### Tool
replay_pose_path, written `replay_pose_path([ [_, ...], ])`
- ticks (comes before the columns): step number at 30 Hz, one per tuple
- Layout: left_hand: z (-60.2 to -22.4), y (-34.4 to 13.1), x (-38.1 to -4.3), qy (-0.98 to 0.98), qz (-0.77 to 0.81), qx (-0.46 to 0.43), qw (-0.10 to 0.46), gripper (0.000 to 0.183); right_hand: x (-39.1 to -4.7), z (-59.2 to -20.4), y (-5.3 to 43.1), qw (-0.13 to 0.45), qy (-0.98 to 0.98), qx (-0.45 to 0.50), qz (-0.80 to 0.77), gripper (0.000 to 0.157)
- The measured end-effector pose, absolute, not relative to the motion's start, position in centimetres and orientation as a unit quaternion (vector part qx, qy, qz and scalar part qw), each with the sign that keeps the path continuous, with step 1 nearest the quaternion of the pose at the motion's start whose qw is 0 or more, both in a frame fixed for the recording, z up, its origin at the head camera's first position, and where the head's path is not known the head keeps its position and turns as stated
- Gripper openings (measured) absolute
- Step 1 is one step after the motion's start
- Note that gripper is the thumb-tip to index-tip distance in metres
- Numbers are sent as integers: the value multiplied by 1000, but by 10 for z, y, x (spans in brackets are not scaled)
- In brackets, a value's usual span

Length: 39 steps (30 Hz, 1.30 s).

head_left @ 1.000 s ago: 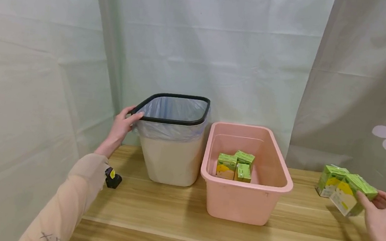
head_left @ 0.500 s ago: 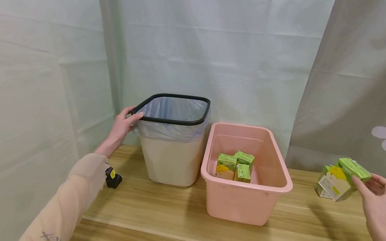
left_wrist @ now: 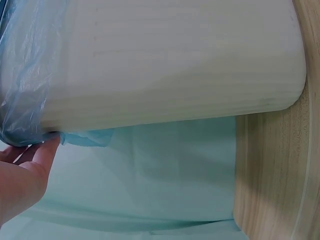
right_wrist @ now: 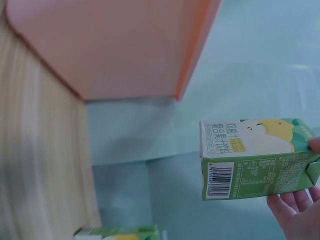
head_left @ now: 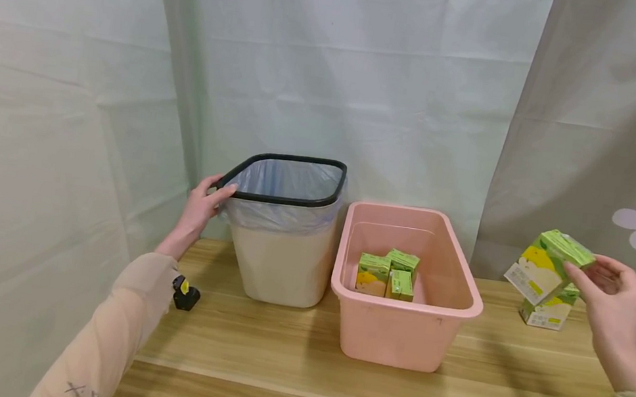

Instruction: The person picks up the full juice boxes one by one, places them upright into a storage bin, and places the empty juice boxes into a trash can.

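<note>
My right hand (head_left: 615, 301) pinches a green and yellow juice box (head_left: 544, 266) near its top, holding it tilted above the table. In the right wrist view, the held juice box (right_wrist: 255, 160) shows a barcode and a fruit picture. Behind and below it in the head view stands another juice box (head_left: 550, 310) on the table. My left hand (head_left: 200, 210) grips the black rim at the left side of a cream trash bin (head_left: 280, 260) lined with a bluish plastic bag. Several juice boxes (head_left: 373, 275) lie in a pink plastic tub (head_left: 396, 337) between the hands.
The bin and the tub stand side by side on a wooden table (head_left: 286, 360). Pale curtains (head_left: 356, 84) hang behind and to the left. On the right, a greyish cloth (head_left: 573, 157) bears printed flowers.
The right hand has raised its juice box and moved it left, past the one standing on the table. The left hand keeps its place on the bin's rim.
</note>
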State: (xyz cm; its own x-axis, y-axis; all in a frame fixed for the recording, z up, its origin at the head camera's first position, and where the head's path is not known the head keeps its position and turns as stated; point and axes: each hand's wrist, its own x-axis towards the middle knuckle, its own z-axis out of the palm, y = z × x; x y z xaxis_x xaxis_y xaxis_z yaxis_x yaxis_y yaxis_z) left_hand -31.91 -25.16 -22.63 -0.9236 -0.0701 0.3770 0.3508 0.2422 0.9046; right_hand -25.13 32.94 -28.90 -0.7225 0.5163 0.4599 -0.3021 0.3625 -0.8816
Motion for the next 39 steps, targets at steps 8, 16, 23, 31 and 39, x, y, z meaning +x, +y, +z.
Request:
replay_pose_path([
  [8,-238,-264,-335,-775,-600,-95,176,65,-252,-275,311,351,-737,-16,577,36],
  [16,-239,-265,-335,-778,-597,-93,173,68,-264,-260,282,357,-744,23,564,35],
  [23,-238,-264,-336,-779,-594,-95,177,70,-274,-245,254,351,-743,67,565,36],
  [31,-237,-263,-335,-774,-602,-90,176,67,-283,-228,219,320,-768,123,540,41],
  [39,-239,-263,-336,-776,-596,-97,182,68,-285,-206,176,308,-777,188,516,44],
])
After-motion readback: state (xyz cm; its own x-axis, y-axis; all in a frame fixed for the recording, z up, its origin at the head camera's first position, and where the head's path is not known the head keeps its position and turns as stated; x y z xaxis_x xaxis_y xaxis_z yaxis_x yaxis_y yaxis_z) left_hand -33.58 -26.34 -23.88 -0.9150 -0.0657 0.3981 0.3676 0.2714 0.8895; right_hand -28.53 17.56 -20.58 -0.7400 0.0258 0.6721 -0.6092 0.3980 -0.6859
